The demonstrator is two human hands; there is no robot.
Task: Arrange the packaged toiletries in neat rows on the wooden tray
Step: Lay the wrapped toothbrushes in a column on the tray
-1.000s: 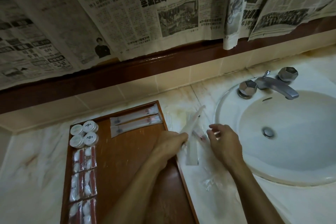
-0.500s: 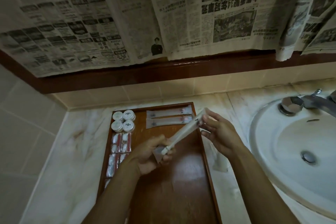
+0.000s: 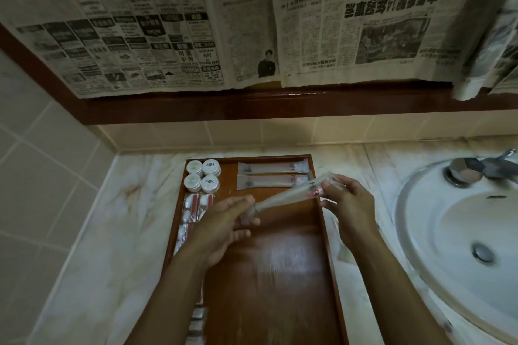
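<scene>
Head view, near to far, all places relative to the wooden tray [image 3: 269,288].

Near end of tray: bare wood in the middle, small packets along its left edge, mostly hidden behind the left forearm.

Above mid-tray: left hand [image 3: 224,221] has fingers curled round the lower end of a long clear sachet [image 3: 288,193], likely a toothbrush pack. Right hand [image 3: 350,204], at the tray's right rim, pinches the upper end between thumb and fingertips. Sachet hangs tilted above the tray, not touching it, low at the left and high at the right.

Left column of tray: red-and-white sachets [image 3: 194,206] laid end to end. Far left corner: four round white lidded tubs [image 3: 203,176] in a two-by-two block. Far right: two long sachets [image 3: 273,175] lying flat, parallel, just beside each other.

Right of tray: marble counter [image 3: 112,232], then sink [image 3: 462,232] and faucet [image 3: 476,169]. Beyond tray: tiled backsplash, wood trim, newspaper sheets [image 3: 224,22] hung above.

Judgement: next slot is just on the near side of the two flat sachets. Risks:
- held sachet is angled; unless levelled it lands skewed and breaks the row.
- right hand is close over the laid pair; coming down could nudge them out of line.
- slick film and a light pinch; a slip at the right rim drops it onto the counter.
</scene>
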